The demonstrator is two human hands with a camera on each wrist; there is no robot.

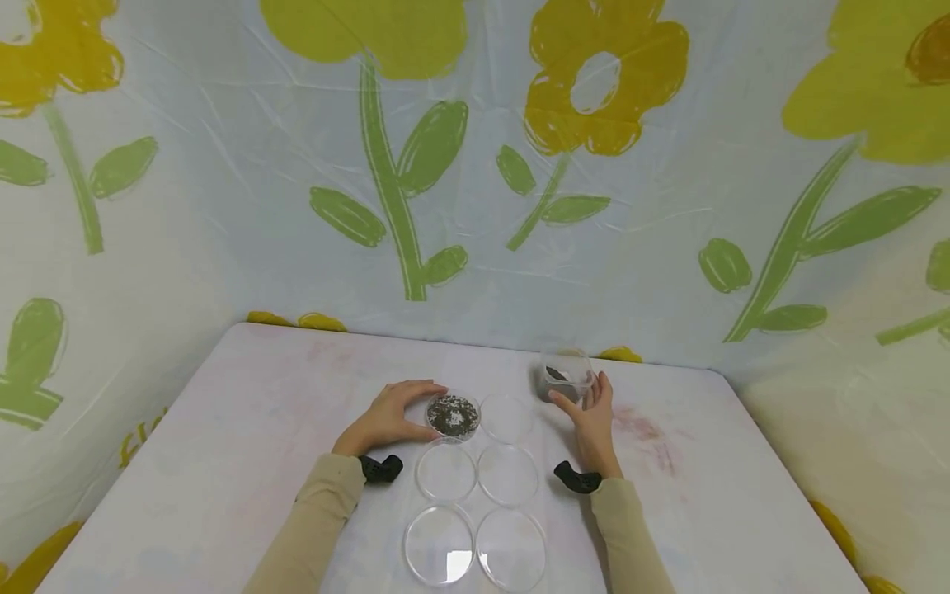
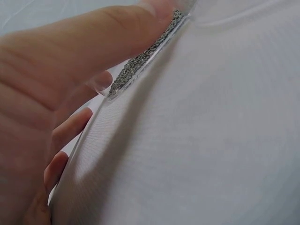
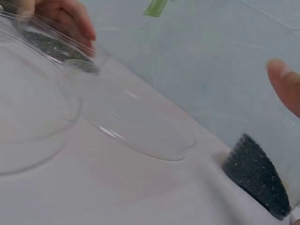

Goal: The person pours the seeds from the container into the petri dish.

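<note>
My left hand [image 1: 392,414] holds a clear petri dish [image 1: 453,415] by its sides, thumb at the near side and fingers at the far side. Dark, seed-like grains cover most of its floor, with a pale patch in the middle. In the left wrist view the grains [image 2: 125,77] form a thin layer behind the dish wall. To the right, my right hand [image 1: 594,421] grips a clear plastic tub [image 1: 567,367] at its right side. Dark grains [image 3: 258,178] are heaped against one side of the tub in the right wrist view.
Beside the filled dish lies a clear petri dish [image 1: 507,417] with nothing in it. Several more, such as a near dish [image 1: 406,546], stand in two columns toward me. A flower-printed cloth [image 1: 482,272] hangs behind the white table [image 1: 260,412].
</note>
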